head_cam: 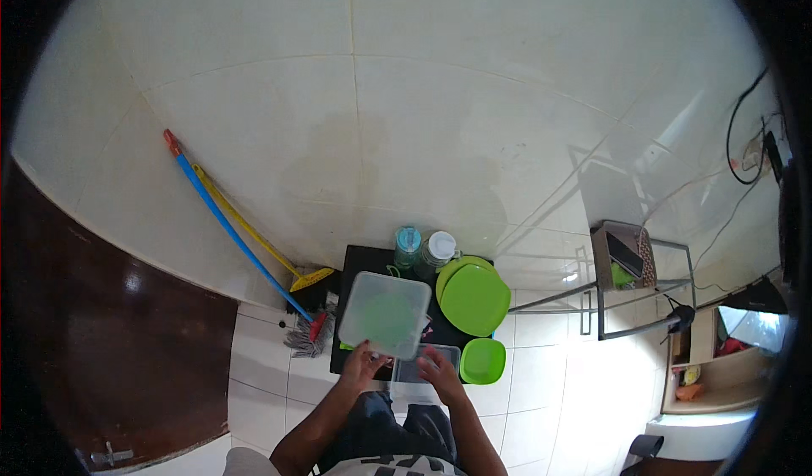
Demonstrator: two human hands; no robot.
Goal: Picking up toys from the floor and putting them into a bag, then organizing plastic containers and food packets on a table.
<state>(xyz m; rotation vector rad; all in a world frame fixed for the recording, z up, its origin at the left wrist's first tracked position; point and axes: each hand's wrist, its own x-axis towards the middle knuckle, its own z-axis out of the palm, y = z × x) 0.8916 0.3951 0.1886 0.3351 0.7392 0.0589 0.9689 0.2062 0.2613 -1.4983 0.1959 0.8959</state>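
Note:
My left hand (pixel 361 368) grips the near edge of a translucent square plastic lid (pixel 384 314). Something green shows faintly through the lid. My right hand (pixel 439 374) is just right of it with its fingers apart, over a clear plastic container (pixel 412 390) at the near edge of a low black table (pixel 365 259). On the table's right side are large green plates (pixel 474 299), overlapping, and a small green square bowl (pixel 483 361). At the back stand a jug with a blue lid (pixel 408 241) and a clear jug with a white lid (pixel 441 245).
A mop with a blue handle (pixel 238 235) and a yellow broom (pixel 254 228) lean on the tiled wall (pixel 419 114) at left. A brown door (pixel 127 336) fills the far left. To the right, a metal-framed rack (pixel 644 331) carries a basket (pixel 646 260) with a phone in it.

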